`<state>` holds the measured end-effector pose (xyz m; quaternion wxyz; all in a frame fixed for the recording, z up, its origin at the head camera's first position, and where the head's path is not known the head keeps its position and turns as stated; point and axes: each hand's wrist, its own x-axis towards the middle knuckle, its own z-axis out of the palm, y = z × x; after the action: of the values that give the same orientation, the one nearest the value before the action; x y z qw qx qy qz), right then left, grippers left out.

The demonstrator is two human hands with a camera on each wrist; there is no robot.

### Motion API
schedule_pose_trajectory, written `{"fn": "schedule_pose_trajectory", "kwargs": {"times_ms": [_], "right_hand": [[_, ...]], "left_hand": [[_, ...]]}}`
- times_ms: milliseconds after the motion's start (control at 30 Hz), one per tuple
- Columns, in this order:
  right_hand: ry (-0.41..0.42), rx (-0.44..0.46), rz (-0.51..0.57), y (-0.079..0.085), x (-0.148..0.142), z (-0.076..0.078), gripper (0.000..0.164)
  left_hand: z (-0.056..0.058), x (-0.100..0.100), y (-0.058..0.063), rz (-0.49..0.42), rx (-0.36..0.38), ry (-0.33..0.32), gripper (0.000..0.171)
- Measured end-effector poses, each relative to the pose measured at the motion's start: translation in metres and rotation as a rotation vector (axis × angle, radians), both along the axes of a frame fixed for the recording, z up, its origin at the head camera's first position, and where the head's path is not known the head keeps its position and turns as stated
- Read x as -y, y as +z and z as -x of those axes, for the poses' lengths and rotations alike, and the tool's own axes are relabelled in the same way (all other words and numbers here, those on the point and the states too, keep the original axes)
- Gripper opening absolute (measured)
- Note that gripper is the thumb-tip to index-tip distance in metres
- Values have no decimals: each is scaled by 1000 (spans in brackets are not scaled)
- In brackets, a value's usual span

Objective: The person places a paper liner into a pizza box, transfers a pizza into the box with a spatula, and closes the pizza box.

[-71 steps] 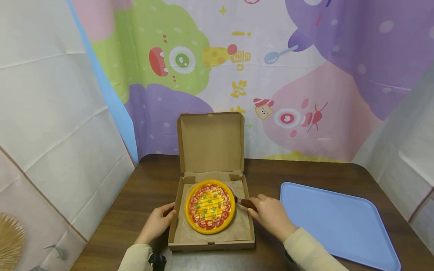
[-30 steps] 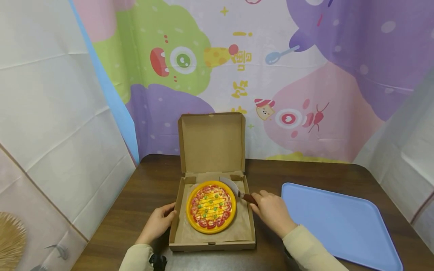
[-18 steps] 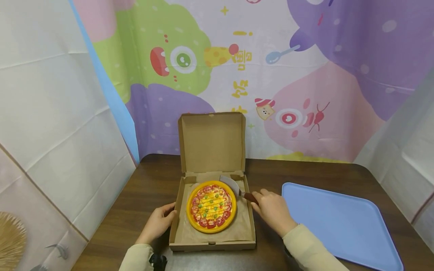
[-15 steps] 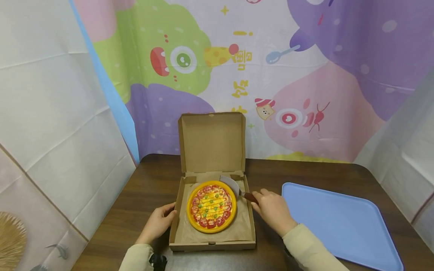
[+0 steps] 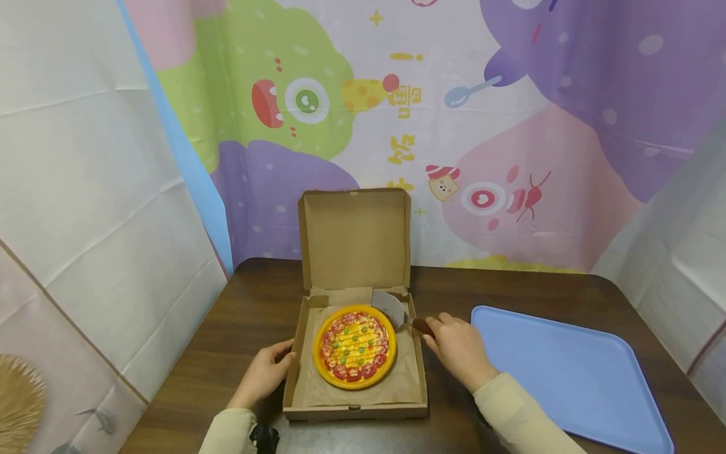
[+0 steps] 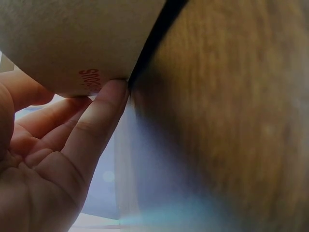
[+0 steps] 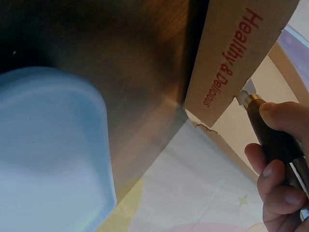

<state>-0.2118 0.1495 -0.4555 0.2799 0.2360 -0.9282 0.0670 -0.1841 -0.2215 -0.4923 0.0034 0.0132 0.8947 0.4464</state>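
Cardboard box (image 5: 323, 414) holds a pizza (image 5: 354, 347); left hand (image 5: 262, 373), relaxed, touches its side; right hand (image 5: 458, 350) grips a spatula (image 5: 390, 309), blade more exposed than earlier.

Dark wooden table (image 5: 255, 299), blue tray (image 5: 561, 372) flat on its right side. Cartoon-print curtain (image 5: 374, 139) hangs behind. Creased whitish sheets (image 5: 102, 157) both sides; tan bristly shape (image 5: 19, 403), left edge.

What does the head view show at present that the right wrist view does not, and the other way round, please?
Of the two, only the head view shows the pizza and the left hand.

Only the right wrist view shows the red "Healthy & Delicious" lettering.

Both show the box, the right hand with its grip on the server's handle, the blue tray, the table and the patterned backdrop.
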Motion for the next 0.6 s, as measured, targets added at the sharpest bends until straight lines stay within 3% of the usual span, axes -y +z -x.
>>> {"fn": "schedule_pose_trajectory", "kwargs": {"times_ms": [600], "right_hand": [[-22,11,-7,1,-1,3,30]], "left_hand": [[0,1,0,2,-3,0,38]]}}
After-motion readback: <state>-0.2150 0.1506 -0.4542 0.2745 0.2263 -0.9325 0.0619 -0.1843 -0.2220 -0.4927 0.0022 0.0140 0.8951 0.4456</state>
